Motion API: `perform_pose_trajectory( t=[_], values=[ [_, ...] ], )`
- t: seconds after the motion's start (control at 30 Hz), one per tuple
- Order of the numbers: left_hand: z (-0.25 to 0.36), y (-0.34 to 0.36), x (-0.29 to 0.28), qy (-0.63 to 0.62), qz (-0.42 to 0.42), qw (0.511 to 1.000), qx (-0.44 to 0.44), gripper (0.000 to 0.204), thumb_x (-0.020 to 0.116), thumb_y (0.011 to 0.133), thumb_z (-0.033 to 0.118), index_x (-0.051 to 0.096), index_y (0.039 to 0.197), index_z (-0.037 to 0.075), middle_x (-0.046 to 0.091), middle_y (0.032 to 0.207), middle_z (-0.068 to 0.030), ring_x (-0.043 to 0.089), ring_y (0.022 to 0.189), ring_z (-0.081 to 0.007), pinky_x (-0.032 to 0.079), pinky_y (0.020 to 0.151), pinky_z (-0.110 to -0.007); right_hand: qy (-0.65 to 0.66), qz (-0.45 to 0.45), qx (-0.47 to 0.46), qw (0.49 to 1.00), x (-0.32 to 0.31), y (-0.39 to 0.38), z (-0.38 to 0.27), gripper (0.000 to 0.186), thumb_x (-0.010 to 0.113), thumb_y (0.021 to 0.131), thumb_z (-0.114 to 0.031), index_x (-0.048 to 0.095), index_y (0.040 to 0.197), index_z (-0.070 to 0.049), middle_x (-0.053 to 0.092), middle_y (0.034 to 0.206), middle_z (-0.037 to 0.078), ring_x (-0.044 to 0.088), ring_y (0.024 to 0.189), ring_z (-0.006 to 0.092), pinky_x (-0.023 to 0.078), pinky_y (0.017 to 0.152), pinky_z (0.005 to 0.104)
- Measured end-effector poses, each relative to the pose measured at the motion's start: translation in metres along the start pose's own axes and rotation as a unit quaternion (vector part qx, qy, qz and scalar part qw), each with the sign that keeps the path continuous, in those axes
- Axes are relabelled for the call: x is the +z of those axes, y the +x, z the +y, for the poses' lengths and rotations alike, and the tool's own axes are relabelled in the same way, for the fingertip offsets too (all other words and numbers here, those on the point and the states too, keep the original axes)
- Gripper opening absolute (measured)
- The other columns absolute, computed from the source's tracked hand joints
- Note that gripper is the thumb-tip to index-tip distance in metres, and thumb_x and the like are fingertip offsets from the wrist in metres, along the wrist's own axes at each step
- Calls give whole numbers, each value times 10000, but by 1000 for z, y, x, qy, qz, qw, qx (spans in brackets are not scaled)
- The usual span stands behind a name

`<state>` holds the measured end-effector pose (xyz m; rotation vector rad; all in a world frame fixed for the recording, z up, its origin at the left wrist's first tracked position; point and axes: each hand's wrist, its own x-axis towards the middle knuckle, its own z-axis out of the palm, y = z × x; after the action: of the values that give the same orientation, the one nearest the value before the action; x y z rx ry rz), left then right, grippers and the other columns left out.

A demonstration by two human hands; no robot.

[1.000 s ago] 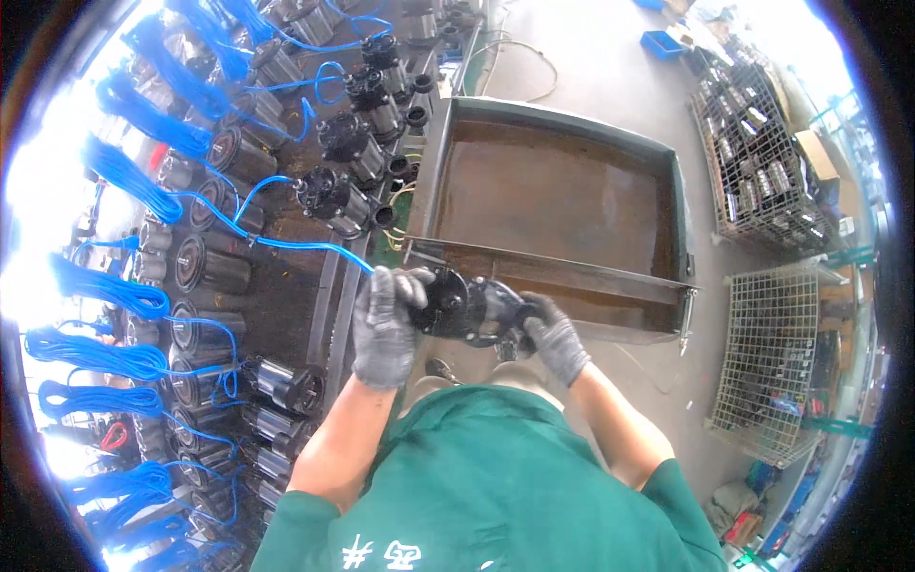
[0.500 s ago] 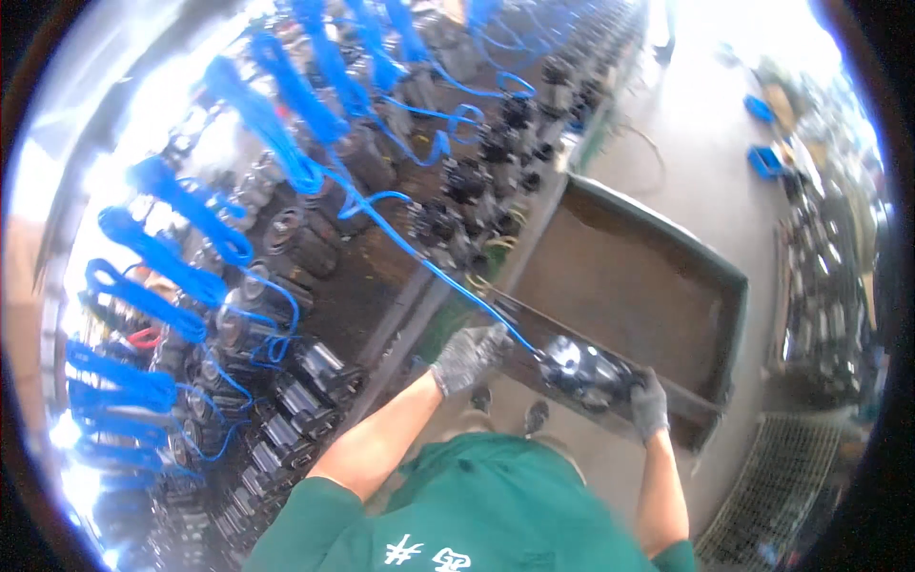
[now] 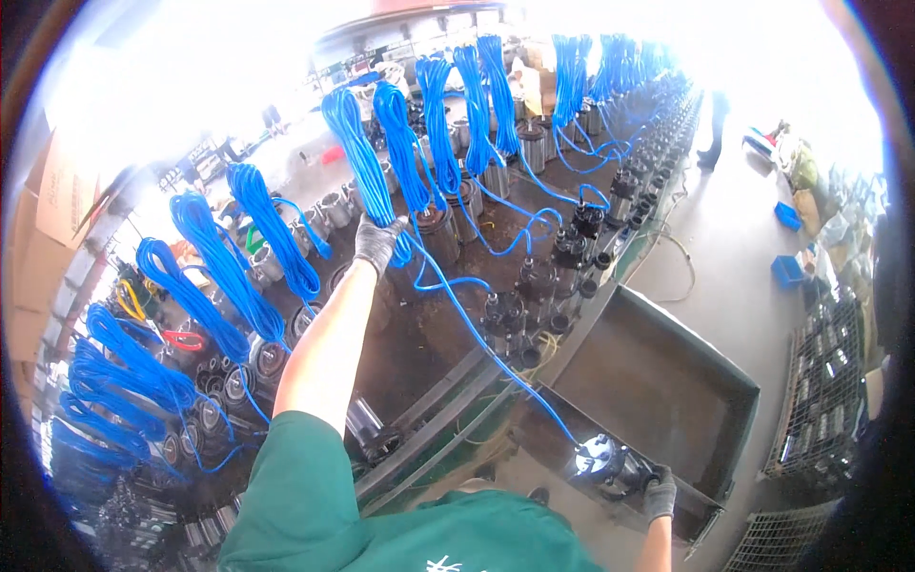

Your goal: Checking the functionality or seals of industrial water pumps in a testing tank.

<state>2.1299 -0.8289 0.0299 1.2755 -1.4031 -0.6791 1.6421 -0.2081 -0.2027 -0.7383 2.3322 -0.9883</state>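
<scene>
My left hand [image 3: 379, 242], in a grey glove, reaches far forward and closes around the lower end of a hanging bundle of blue cable [image 3: 358, 157]. From this bundle a single blue strand runs to a shiny cylindrical metal motor [image 3: 610, 463] with black parts. The motor lies tilted over the near edge of a shallow metal tray [image 3: 739, 367]. My right hand [image 3: 659, 495], gloved too, is closed around the motor's right end, its fingers partly hidden.
More blue cable bundles [image 3: 250, 224] hang in a row above a dark bench [image 3: 434, 329] crowded with metal cylinders. Black fittings [image 3: 570, 243] line its right edge. Wire baskets [image 3: 810, 386] and blue bins [image 3: 787, 272] stand to the right. A person's leg [image 3: 712, 133] shows far off.
My left hand has moved from beside the motor forward and up to the hanging cable bundle. My right hand stays on the motor. The view has tilted up, showing more of the bench.
</scene>
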Motion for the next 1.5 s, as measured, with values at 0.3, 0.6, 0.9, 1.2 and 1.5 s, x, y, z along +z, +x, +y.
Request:
perform_pose_trajectory(
  t=[0.3,0.6,0.9,1.2,1.5],
  values=[
    [40,-25,-48,-73,-56,984,153,282,763,965,82,631,1213,64,706,919,-24,691,774,-123,583,679,-302,16,-11,-2,1000,4,15,34,403,467,893,120,676,1200,-38,713,1080,90,629,963,181,514,906,297],
    [103,-151,-92,-262,-225,936,-62,456,814,891,232,607,1226,2,741,907,-145,771,785,-278,670,684,-421,11,-15,16,1000,-3,8,23,413,441,910,106,681,1226,-9,737,1079,109,647,971,189,513,919,289],
    [-43,-284,-67,-154,-194,928,-278,562,842,901,323,605,1296,2,762,1030,-173,774,939,-286,640,856,-410,-36,15,49,998,-1,7,29,314,482,962,37,670,1195,-59,724,1026,93,653,914,205,549,841,317],
    [-89,-330,36,-29,-359,929,-81,408,686,1061,258,613,1402,46,650,1367,-122,648,1132,-218,524,1000,-362,-61,4,83,995,-5,-17,-44,409,488,956,21,685,1303,-66,763,1133,194,717,1078,236,529,1011,346],
    [-62,-414,142,80,-621,778,-41,433,611,1082,426,696,1129,4,731,966,-196,711,930,-299,551,901,-432,-47,29,5,998,2,-31,-73,337,579,968,2,732,1253,-90,784,1047,167,758,919,265,600,882,387]
  ],
)
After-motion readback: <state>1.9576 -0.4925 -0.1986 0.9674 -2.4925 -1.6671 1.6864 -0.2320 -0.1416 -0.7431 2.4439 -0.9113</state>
